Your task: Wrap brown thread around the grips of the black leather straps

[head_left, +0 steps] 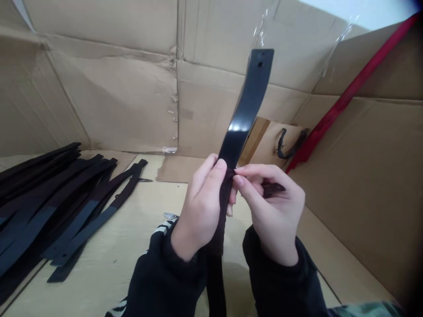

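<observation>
A long, curved strip (249, 97) rises in front of me, glossy black with a small hole near its top end. Its lower part is covered by a dark cloth sleeve (216, 237). My left hand (201, 207) is wrapped round the strip where the cloth begins, thumb on its face. At the cloth's upper edge, my right hand (274, 202) has thumb and forefinger pinched together. A small dark object (273, 189) shows within the curled right fingers; its kind cannot be made out.
Several similar part-covered strips (76, 207) lie piled on the table at left. A metal-tipped tool (170, 215) is partly hidden behind my left wrist. Cardboard walls (109, 97) enclose the table. A red band (350, 92) runs down the right side, near a black loop (282, 144).
</observation>
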{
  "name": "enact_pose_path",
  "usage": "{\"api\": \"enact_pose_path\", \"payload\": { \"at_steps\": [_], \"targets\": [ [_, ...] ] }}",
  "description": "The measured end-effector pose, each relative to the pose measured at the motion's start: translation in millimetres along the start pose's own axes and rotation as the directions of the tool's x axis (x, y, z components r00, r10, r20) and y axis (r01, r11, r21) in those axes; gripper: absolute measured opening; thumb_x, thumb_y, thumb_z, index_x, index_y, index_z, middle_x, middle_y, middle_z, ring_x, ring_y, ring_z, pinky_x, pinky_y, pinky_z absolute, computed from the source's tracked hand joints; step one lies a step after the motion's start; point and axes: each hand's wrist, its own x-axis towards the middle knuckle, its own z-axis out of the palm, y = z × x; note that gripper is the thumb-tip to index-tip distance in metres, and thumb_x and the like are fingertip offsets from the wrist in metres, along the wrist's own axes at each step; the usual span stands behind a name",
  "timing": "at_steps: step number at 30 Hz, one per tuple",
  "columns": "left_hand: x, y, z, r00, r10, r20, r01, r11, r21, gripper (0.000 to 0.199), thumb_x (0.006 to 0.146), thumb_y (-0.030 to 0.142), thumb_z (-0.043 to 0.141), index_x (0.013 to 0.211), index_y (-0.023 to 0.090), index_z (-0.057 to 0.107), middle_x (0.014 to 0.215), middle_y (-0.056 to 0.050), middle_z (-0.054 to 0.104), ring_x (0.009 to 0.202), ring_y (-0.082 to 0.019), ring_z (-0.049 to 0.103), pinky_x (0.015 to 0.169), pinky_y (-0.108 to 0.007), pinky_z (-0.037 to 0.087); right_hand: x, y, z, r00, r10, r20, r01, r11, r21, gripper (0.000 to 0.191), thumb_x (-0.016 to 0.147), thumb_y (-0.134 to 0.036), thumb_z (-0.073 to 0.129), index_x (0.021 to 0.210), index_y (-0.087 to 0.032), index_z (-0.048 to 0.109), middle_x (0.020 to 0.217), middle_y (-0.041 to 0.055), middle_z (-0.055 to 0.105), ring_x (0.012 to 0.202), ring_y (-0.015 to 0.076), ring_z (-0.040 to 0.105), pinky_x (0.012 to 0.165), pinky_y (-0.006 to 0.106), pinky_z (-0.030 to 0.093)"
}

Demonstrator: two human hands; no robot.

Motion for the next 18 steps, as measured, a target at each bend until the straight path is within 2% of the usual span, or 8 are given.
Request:
{"api": "enact_pose_path", "payload": {
  "at_steps": [2,4,6,9,14,18],
  "targets": [
    [5,0,0.6,1.000,0.025,-0.017,-0.024,0.999,0.033,0.031,0.089,0.041,0.040,0.068,0.018,0.040,0.050,0.004,0.045,0.041,-0.005,0.042,0.040,-0.017,0.036,6,-1,2,0.998,0.069,-0.008,-0.069,0.994,0.082,0.010,0.080,-0.013,0.065,0.084,-0.022,0.066,0.051,-0.0086,0.030,0.045,0.0068,0.054,0.042,0.018,0.046],
    [8,-1,-2.2,0.999,0.045,-0.029,-0.042,0.993,0.113,0.034,0.088,0.044,0.042,0.067,0.017,0.042,0.050,0.004,0.046,0.042,-0.006,0.044,0.042,-0.018,0.039,11,0,3,0.988,0.151,0.030,-0.154,0.972,0.178,0.006,0.080,-0.015,0.066,0.080,-0.020,0.063,0.052,-0.0092,0.027,0.044,0.0064,0.055,0.042,0.017,0.047],
    [11,-2,-7.0,0.998,0.054,-0.024,-0.049,0.979,0.197,0.034,0.088,0.045,0.043,0.069,0.017,0.045,0.050,0.003,0.047,0.042,-0.006,0.045,0.044,-0.018,0.040,14,4,2,0.964,0.236,0.118,-0.262,0.918,0.299,0.011,0.079,-0.016,0.068,0.079,-0.020,0.057,0.054,-0.0099,0.028,0.043,0.0063,0.055,0.041,0.018,0.049],
    [12,-4,-15.1,0.999,0.032,0.017,-0.035,0.975,0.218,0.032,0.089,0.046,0.041,0.079,0.017,0.049,0.052,0.004,0.047,0.042,-0.006,0.044,0.042,-0.017,0.038,16,11,4,0.918,0.320,0.234,-0.394,0.802,0.448,0.023,0.076,-0.017,0.070,0.082,-0.021,0.049,0.057,-0.0112,0.032,0.042,0.0063,0.055,0.041,0.019,0.051],
    [12,-6,-27.4,0.998,0.021,0.062,-0.035,0.974,0.222,0.029,0.089,0.046,0.042,0.089,0.019,0.051,0.054,0.005,0.046,0.043,-0.005,0.044,0.042,-0.016,0.038,16,23,12,0.847,0.398,0.353,-0.527,0.713,0.463,0.026,0.074,-0.022,0.072,0.087,-0.019,0.050,0.066,-0.0084,0.047,0.043,0.0084,0.058,0.038,0.020,0.050],
    [14,-7,-35.6,0.983,0.057,0.175,-0.095,0.971,0.221,0.025,0.090,0.044,0.042,0.089,0.020,0.050,0.057,0.004,0.046,0.046,-0.005,0.044,0.043,-0.015,0.039,17,29,16,0.796,0.425,0.432,-0.602,0.634,0.486,0.029,0.074,-0.028,0.072,0.090,-0.019,0.050,0.069,-0.0068,0.049,0.043,0.0083,0.057,0.038,0.022,0.052]
  ]
}}
